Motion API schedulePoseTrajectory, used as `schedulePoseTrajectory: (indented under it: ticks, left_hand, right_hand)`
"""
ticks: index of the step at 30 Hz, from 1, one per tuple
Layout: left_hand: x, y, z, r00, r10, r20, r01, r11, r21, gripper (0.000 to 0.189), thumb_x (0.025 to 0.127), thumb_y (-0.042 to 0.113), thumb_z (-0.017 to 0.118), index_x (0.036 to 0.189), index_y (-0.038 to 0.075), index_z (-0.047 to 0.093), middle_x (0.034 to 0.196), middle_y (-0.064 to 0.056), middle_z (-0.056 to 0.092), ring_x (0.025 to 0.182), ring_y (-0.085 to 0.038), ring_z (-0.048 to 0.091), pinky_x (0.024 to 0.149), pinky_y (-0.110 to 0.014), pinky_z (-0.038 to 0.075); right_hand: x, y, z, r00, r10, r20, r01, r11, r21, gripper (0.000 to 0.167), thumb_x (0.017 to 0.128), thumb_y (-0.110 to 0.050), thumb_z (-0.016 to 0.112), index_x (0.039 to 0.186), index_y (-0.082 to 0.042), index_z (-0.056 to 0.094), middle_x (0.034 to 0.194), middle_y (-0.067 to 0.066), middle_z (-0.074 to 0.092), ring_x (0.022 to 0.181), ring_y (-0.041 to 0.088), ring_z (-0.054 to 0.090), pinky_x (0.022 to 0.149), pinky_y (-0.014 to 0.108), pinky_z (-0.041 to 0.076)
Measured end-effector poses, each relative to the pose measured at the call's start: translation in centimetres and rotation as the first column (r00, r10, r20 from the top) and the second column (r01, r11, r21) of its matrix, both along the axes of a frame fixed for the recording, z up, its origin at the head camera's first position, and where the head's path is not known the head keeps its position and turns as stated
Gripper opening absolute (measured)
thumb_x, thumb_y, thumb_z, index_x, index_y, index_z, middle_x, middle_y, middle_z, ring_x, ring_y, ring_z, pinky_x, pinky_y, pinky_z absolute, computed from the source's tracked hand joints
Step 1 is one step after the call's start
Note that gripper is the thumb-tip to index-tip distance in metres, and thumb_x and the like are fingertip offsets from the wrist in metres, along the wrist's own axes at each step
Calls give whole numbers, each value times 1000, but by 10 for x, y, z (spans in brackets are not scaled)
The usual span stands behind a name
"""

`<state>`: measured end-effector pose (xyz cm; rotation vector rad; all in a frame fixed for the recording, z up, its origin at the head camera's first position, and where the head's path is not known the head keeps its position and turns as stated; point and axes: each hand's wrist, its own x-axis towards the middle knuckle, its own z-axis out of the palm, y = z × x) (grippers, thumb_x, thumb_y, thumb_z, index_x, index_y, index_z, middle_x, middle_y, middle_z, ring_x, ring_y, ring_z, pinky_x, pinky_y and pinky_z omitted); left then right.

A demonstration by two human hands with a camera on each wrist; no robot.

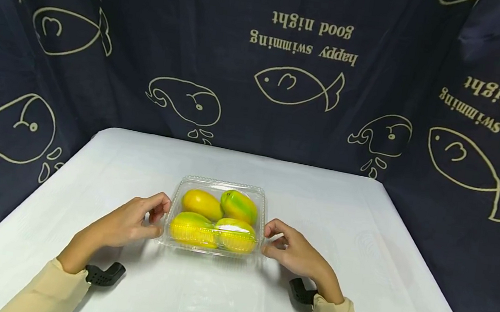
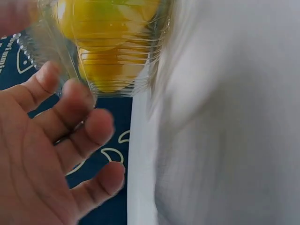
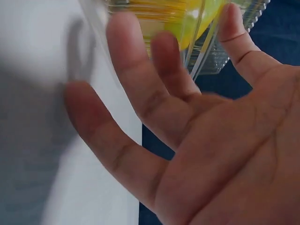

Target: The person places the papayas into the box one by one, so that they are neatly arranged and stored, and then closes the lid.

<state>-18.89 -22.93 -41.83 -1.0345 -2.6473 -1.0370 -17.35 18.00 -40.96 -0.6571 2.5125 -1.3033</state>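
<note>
A clear plastic clamshell box [image 1: 211, 250] rests on the white table with its lid down. Inside lie several yellow-green mangoes [image 1: 240, 208]. My left hand [image 1: 131, 222] is at the box's left side, its thumb and fingertips close against the edge. At the right side, my right hand [image 1: 290, 249] has thumb and fingertips by the edge likewise. Both wrist views show loosely bent, spread fingers beside the ribbed box wall, with nothing enclosed in either palm. Whether every fingertip touches the plastic cannot be made out.
A white cloth covers the table [image 1: 341, 214]. Dark blue curtains [image 1: 226, 44] with fish and whale drawings hang behind it and along both sides. Each wrist carries a black camera mount [image 1: 105, 274] at the cuff of a beige sleeve [image 1: 48, 290].
</note>
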Motion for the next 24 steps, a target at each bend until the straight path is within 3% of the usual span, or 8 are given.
schedulePoseTrajectory:
  ticks: [4,9,17,20,24]
  left_hand:
    - [1,-1,1,995,-28,95,27,1000,16,36,78,5,72,105,17,53,72,9,55,67,-6,54,64,-28,46]
    - [2,-2,3,984,-44,175,39,999,30,35,81,5,72,107,14,51,67,10,54,61,-4,53,61,-24,44]
    - [4,-2,4,961,-56,269,53,998,19,35,84,7,69,109,14,46,63,9,52,57,-4,51,55,-23,42]
    - [3,-1,6,935,-64,349,55,998,35,35,85,6,67,111,11,44,62,8,50,54,-4,47,50,-21,38]
    - [2,-1,7,890,-92,446,62,995,83,37,85,1,64,112,4,40,61,5,48,50,-4,40,45,-19,33]
  right_hand:
    - [-2,1,-1,995,46,88,-42,998,-50,22,92,-13,65,111,-11,52,98,12,64,85,27,66,72,29,52]
    - [-2,1,-1,985,72,156,-62,996,-70,27,94,-16,65,113,-9,48,82,18,66,74,31,65,58,23,43]
    - [-1,0,-3,976,78,204,-59,994,-95,30,93,-15,66,113,-8,46,73,16,62,64,26,61,58,29,48]
    - [-2,0,-3,967,90,238,-61,990,-124,31,93,-13,66,114,-6,44,70,14,61,61,23,57,61,30,49]
    - [-3,-1,-3,962,81,260,-46,989,-138,30,93,-12,65,113,-6,44,77,23,68,58,20,58,62,31,52]
